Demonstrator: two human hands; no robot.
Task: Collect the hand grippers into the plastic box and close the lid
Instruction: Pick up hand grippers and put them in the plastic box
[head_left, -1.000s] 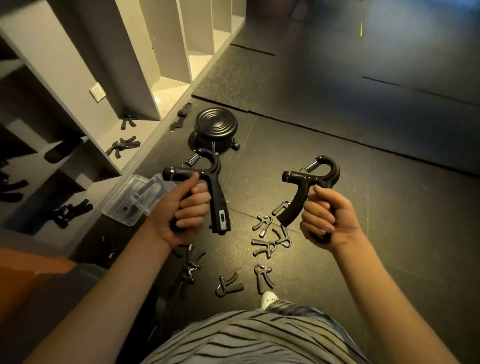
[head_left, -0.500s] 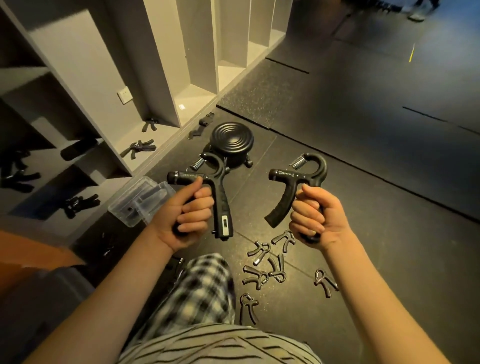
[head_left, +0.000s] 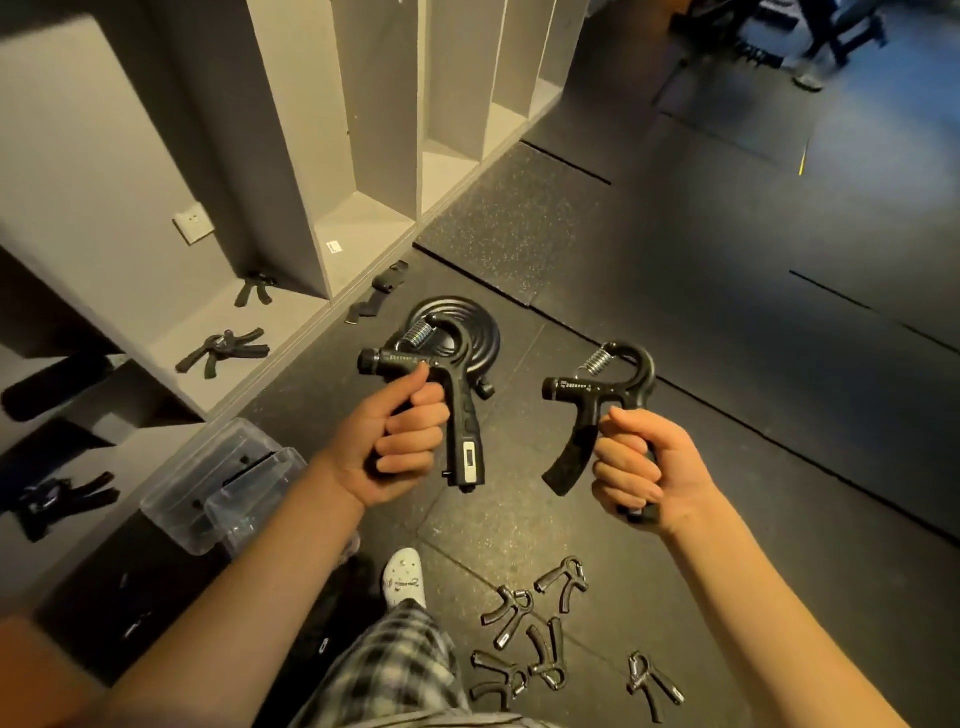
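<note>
Each hand's fingers are clenched on a hand gripper: left hand (head_left: 395, 447), right hand (head_left: 641, 470). The plastic box (head_left: 218, 480) sits down-left on the floor. Risk: forgetting the loose grippers (head_left: 524, 644) underfoot, or stepping on them.

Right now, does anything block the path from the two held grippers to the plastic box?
Nothing visible does. The left hand and right hand each hold a gripper above bare floor; the plastic box sits open lower left.

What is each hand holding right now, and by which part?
Left hand grips one hand gripper by a handle; right hand grips another hand gripper by a handle.
</note>
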